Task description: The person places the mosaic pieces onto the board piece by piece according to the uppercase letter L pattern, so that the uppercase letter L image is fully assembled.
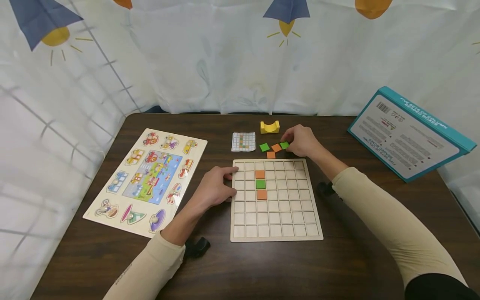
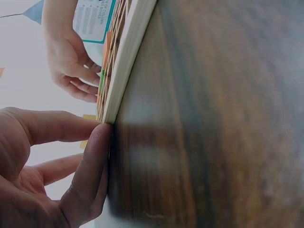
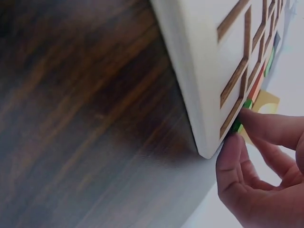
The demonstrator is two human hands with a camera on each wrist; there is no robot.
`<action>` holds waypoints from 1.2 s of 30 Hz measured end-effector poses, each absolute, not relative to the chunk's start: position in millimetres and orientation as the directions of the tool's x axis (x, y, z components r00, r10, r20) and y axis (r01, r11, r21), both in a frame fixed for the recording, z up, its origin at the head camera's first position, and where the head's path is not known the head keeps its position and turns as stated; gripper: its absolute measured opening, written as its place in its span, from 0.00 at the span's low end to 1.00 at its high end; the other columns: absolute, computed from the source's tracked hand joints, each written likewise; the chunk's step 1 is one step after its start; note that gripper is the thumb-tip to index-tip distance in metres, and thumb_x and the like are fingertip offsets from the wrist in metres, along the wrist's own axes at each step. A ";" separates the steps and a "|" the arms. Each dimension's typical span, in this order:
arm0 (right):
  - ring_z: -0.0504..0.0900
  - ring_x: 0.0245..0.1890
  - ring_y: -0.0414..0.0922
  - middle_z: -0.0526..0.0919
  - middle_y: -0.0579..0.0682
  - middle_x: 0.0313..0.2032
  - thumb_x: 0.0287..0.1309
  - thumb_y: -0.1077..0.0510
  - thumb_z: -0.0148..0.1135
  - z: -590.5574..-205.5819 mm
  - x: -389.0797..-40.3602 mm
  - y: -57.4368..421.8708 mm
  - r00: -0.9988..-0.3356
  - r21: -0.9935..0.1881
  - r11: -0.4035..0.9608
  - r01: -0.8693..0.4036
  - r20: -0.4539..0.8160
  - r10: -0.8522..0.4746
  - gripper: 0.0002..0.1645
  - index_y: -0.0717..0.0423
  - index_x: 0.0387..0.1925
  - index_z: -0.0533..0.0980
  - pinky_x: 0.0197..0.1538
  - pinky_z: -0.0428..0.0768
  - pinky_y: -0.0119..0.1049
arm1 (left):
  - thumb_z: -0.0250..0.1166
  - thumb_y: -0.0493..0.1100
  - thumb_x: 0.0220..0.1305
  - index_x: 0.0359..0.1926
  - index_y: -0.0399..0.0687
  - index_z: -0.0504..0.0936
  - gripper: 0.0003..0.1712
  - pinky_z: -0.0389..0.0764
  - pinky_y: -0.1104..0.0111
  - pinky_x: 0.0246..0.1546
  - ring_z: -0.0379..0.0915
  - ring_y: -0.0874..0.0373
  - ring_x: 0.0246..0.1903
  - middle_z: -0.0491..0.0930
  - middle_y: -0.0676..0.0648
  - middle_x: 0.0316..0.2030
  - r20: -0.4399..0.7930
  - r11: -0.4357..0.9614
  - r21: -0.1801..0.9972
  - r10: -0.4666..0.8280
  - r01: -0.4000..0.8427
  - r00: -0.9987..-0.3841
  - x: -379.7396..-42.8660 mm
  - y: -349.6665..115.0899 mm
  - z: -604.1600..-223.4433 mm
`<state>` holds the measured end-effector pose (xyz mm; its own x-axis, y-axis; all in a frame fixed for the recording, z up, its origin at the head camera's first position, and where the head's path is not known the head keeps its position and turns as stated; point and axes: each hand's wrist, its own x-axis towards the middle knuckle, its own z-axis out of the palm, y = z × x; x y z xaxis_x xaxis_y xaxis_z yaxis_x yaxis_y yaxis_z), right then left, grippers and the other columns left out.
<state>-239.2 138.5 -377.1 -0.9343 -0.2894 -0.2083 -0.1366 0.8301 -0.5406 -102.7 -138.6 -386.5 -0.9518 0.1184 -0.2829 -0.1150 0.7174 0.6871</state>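
The right hand (image 1: 301,141) reaches past the far edge of the wooden grid board (image 1: 296,233), its fingertips pinching a green tile (image 1: 284,145) that lies on the dark table (image 1: 262,271). This tile sits at the right end of a small cluster of loose tiles: another green tile (image 1: 264,147) and two orange tiles (image 1: 276,147) just to its left. The left hand (image 1: 213,189) rests against the board's left edge, fingers straight, holding nothing. On the board, an orange, a green (image 1: 260,184) and an orange tile fill three stacked cells. A pattern card (image 1: 243,141) and a yellow arch block (image 1: 270,126) lie beyond.
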 end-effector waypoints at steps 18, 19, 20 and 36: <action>0.83 0.48 0.55 0.85 0.59 0.48 0.60 0.65 0.70 -360.8 -195.3 143.5 -0.927 -0.617 0.773 -0.148 -0.185 -0.326 0.17 0.59 0.52 0.84 0.51 0.84 0.51 | 0.67 0.32 0.63 0.67 0.49 0.79 0.30 0.91 0.64 0.24 0.83 0.56 0.22 0.77 0.38 0.48 -0.329 0.541 0.812 0.110 -0.221 -0.938 -102.9 -143.1 -387.5; 0.83 0.47 0.55 0.85 0.59 0.47 0.60 0.65 0.70 -359.5 -191.9 143.7 -0.928 -0.620 0.771 -0.148 -0.183 -0.326 0.17 0.58 0.52 0.84 0.50 0.84 0.50 | 0.67 0.32 0.63 0.67 0.49 0.79 0.30 0.91 0.64 0.24 0.83 0.56 0.22 0.77 0.38 0.48 -0.329 0.539 0.813 0.110 -0.222 -0.938 -103.2 -143.1 -387.5; 0.83 0.46 0.54 0.85 0.58 0.46 0.60 0.65 0.71 -358.0 -188.1 143.5 -0.929 -0.621 0.770 -0.146 -0.182 -0.323 0.17 0.58 0.52 0.85 0.49 0.84 0.49 | 0.67 0.32 0.63 0.67 0.49 0.79 0.30 0.91 0.64 0.24 0.84 0.56 0.22 0.77 0.38 0.48 -0.330 0.536 0.814 0.109 -0.224 -0.938 -103.4 -143.0 -387.5; 0.83 0.39 0.48 0.84 0.52 0.40 0.56 0.65 0.74 -349.8 -124.3 124.3 -0.914 -0.672 0.722 -0.161 -0.174 -0.366 0.13 0.53 0.44 0.87 0.38 0.81 0.37 | 0.68 0.31 0.62 0.66 0.49 0.79 0.30 0.92 0.62 0.26 0.84 0.55 0.24 0.76 0.39 0.45 -0.372 0.499 0.823 0.116 -0.270 -0.921 -106.4 -143.9 -386.2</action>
<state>-124.3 124.3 -349.8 -0.9143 -0.3659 -0.1738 -0.1613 0.7224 -0.6724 -106.4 -143.9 -386.2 -0.9209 0.1161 -0.3720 -0.2696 0.4995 0.8233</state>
